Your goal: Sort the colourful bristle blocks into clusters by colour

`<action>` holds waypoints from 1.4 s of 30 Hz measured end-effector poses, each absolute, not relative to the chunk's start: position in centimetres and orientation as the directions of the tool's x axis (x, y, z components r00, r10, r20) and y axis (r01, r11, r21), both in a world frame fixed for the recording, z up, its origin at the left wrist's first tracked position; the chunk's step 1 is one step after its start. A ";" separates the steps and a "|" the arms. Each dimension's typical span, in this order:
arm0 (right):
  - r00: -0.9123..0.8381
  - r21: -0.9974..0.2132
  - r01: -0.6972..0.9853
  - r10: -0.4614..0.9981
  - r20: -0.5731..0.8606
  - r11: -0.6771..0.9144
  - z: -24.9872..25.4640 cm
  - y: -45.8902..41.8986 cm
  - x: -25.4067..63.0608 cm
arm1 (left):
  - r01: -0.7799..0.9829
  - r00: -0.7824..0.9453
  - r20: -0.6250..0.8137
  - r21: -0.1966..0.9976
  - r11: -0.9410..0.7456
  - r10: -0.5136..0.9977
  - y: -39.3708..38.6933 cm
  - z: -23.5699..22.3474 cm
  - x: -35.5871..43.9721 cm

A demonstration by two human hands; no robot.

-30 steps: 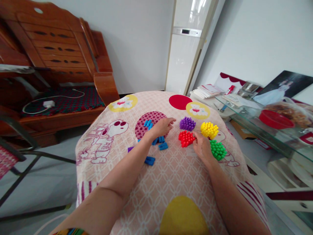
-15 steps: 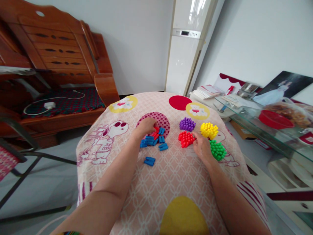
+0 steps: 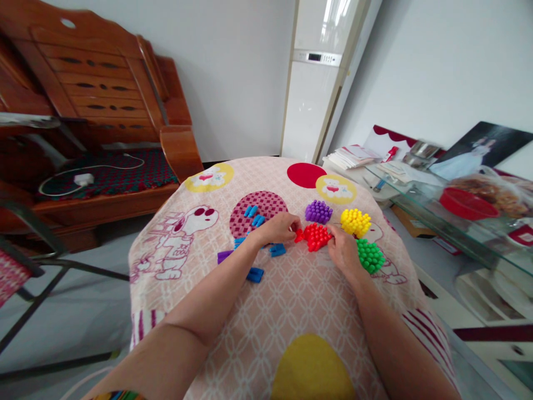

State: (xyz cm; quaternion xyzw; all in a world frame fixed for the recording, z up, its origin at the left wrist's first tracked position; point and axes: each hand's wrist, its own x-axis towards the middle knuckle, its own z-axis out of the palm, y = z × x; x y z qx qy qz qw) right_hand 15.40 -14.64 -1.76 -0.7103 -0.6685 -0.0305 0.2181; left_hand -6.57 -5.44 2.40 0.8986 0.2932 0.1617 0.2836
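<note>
My left hand [image 3: 284,228] is right up by the red cluster [image 3: 317,236], grip pinched down on a small red piece [image 3: 298,236], smooth and shiny like plastic, just at the cluster's left edge. Over on the other side, my right hand [image 3: 343,249] has its fingertips against the cluster's right edge, grip nearly closed; whether it pinches a piece or only presses, I cannot tell.

And what a look on this cluster: bright, glossy red, dozens of rounded tips packed tight, an uneven outline, sitting between my two hands on the cloth-covered surface [image 3: 287,311]. Just beyond it comes the purple cluster [image 3: 318,212], the same knobbly texture in a deeper colour. To the right, the yellow cluster [image 3: 355,223], slim tips bristling, and nearer to me the green cluster [image 3: 370,256], fat round heads catching the light.

Across to the left now, blue pieces [image 3: 277,250] lie scattered, smooth and stubby, paired prongs showing on some, several partly behind my left forearm. A purple piece [image 3: 224,256] pokes out there too. Underneath it all, soft-looking pale pink cloth, white interlaced petal shapes, a checked magenta circle and cartoon dog outlines.
</note>
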 end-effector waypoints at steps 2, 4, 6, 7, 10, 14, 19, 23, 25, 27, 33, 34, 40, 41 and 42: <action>0.103 -0.268 0.963 0.937 0.333 -0.011 -1.8 -14.6 15.4 | 0.431 0.783 0.110 0.613 -0.662 0.612 -5.7 2.0 -6.3; 0.101 -0.268 0.963 0.939 0.330 -0.009 -1.7 -14.6 15.4 | 0.433 0.784 0.100 0.619 -0.655 0.613 -5.7 1.9 -6.3; 0.100 -0.269 0.963 0.940 0.327 -0.009 -1.7 -14.6 15.4 | 0.429 0.783 0.104 0.623 -0.655 0.613 -5.6 2.1 -6.5; 0.101 -0.269 0.963 0.940 0.326 -0.011 -1.7 -14.6 15.4 | 0.425 0.783 0.110 0.624 -0.655 0.613 -5.5 2.2 -6.7; 0.102 -0.271 0.963 0.942 0.319 -0.012 -1.6 -14.6 15.3 | 0.422 0.775 0.122 0.631 -0.651 0.620 -5.2 2.7 -7.2; 0.099 -0.276 0.961 0.945 0.313 -0.010 -1.5 -14.7 15.3 | 0.431 0.772 0.087 0.657 -0.618 0.630 -5.1 2.9 -7.4; 0.103 -0.273 0.962 0.939 0.328 -0.010 -1.3 -14.7 15.1 | 0.457 0.753 0.066 0.663 -0.593 0.654 -6.0 2.3 -6.3; 0.098 -0.277 0.961 0.939 0.330 -0.003 -1.3 -14.8 15.1 | 0.505 0.691 0.107 0.636 -0.584 0.715 -6.9 1.8 -4.8; 0.101 -0.277 0.961 0.938 0.331 -0.006 -1.4 -14.7 15.1 | 0.500 0.674 0.131 0.644 -0.580 0.727 -7.1 1.7 -4.4; 0.102 -0.279 0.960 0.938 0.330 -0.006 -1.4 -14.7 15.1 | 0.481 0.657 0.155 0.668 -0.569 0.738 -7.2 1.7 -4.2; 0.093 -0.278 0.961 0.939 0.330 0.003 -1.3 -14.7 15.1 | 0.424 0.621 0.149 0.762 -0.489 0.770 -7.3 1.5 -4.0; 0.091 -0.279 0.960 0.940 0.328 0.004 -1.4 -14.7 15.2 | 0.416 0.625 0.134 0.777 -0.473 0.769 -7.2 1.5 -4.1; 0.097 -0.282 0.959 0.940 0.327 -0.001 -1.5 -14.7 15.4 | 0.519 0.516 0.165 0.720 -0.460 0.841 -4.7 3.4 -7.7; 0.099 -0.280 0.960 0.940 0.326 -0.004 -1.5 -14.7 15.3 | 0.578 0.465 0.211 0.663 -0.476 0.860 -4.0 3.9 -8.9; 0.099 -0.278 0.961 0.941 0.325 -0.005 -1.5 -14.7 15.3 | 0.643 0.430 0.212 0.611 -0.462 0.878 -3.4 4.4 -10.1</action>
